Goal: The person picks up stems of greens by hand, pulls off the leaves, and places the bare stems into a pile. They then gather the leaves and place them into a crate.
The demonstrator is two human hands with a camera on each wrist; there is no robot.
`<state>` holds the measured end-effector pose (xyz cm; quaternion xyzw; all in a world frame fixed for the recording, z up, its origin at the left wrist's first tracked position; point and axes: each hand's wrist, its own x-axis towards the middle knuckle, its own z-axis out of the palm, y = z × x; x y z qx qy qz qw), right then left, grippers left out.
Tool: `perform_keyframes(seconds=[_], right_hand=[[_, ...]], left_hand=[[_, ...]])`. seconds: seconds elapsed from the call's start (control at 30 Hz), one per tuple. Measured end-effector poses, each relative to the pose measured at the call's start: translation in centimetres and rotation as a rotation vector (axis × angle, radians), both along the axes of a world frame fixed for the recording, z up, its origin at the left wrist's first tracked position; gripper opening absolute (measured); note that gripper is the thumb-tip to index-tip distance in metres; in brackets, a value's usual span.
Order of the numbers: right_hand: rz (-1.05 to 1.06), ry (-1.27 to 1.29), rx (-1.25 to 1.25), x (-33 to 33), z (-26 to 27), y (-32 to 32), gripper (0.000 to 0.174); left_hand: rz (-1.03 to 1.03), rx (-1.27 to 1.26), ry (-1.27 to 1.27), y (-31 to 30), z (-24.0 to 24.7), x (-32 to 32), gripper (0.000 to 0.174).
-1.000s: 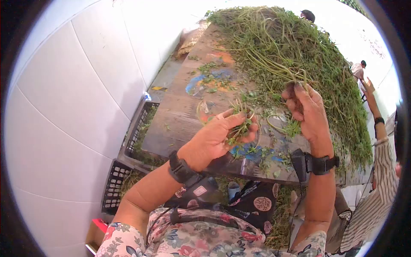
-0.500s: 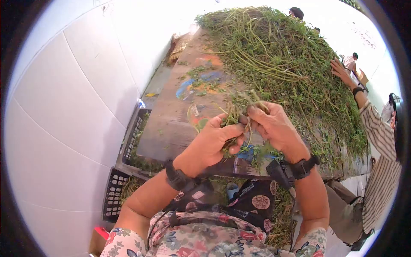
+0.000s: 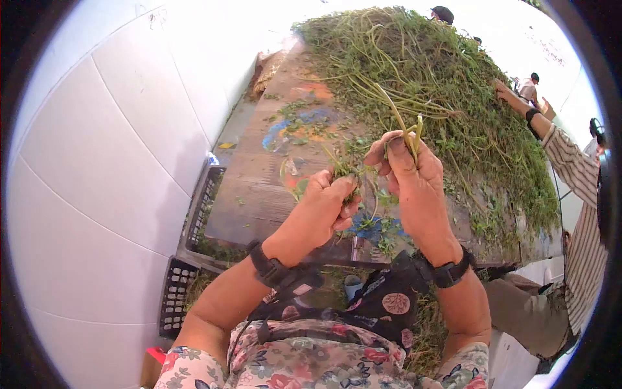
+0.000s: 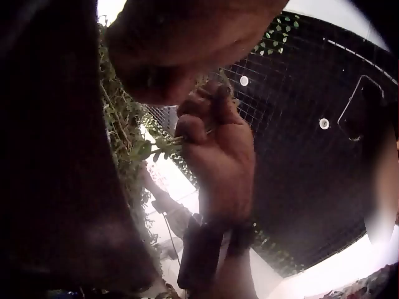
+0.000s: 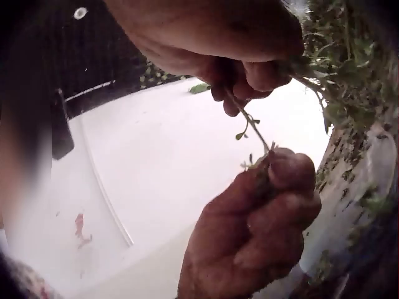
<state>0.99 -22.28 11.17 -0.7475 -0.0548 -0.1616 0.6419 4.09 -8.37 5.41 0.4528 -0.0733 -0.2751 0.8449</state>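
My left hand grips a small bunch of leafy green stems over the near part of the table. To its right and a little higher, my right hand pinches pale green stalks between thumb and fingers, their bare ends pointing up. In the right wrist view, a thin stem with small leaves stretches between the two hands. Beyond them lies a large heap of the same greens. The left wrist view is dark, and the near hand hides most of the bunch there.
Black plastic crates stand left of the table, beside a white wall. Loose leaves and blue and orange patches mark the tabletop. At right, another person in a striped sleeve reaches a hand to the heap.
My right hand came from the heap to my left hand, then drew slightly apart and up, holding stalks. My left hand closed more tightly around its bunch. The other person's hand moved onto the heap.
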Motion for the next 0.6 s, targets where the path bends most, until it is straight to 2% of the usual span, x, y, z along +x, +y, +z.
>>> perform_keyframes(seconds=[0.07, 0.17, 0.27, 0.37, 0.47, 0.57, 0.6], right_hand=[[-0.004, 0.001, 0.097, -0.3, 0.4, 0.1, 0.024], [-0.019, 0.047, 0.487, 0.6, -0.5, -0.8, 0.023], [-0.034, 0.01, 0.552, 0.4, -0.4, -0.7, 0.022], [-0.145, -0.129, 0.246, 0.1, -0.1, -0.5, 0.025], [0.093, -0.028, 0.598, 0.4, -0.3, -1.8, 0.024], [0.039, -0.016, 0.771, 0.8, -0.1, -1.5, 0.023], [0.031, -0.019, 0.76, 0.9, 0.0, -1.5, 0.023]], left_hand=[[0.035, -0.029, 0.027, -0.3, 0.5, -0.1, 0.009], [0.003, -0.058, 0.047, -0.7, 1.4, -0.3, 0.009], [0.035, -0.046, 0.069, -1.2, 1.9, -0.8, 0.008], [0.039, -0.017, 0.026, -1.4, 2.5, -0.9, 0.008], [-0.018, -0.029, 0.021, -1.3, 3.2, -1.2, 0.008], [-0.05, -0.051, 0.06, -1.4, 3.1, -1.1, 0.009], [-0.055, -0.052, 0.056, -1.5, 3.3, -1.1, 0.008]])
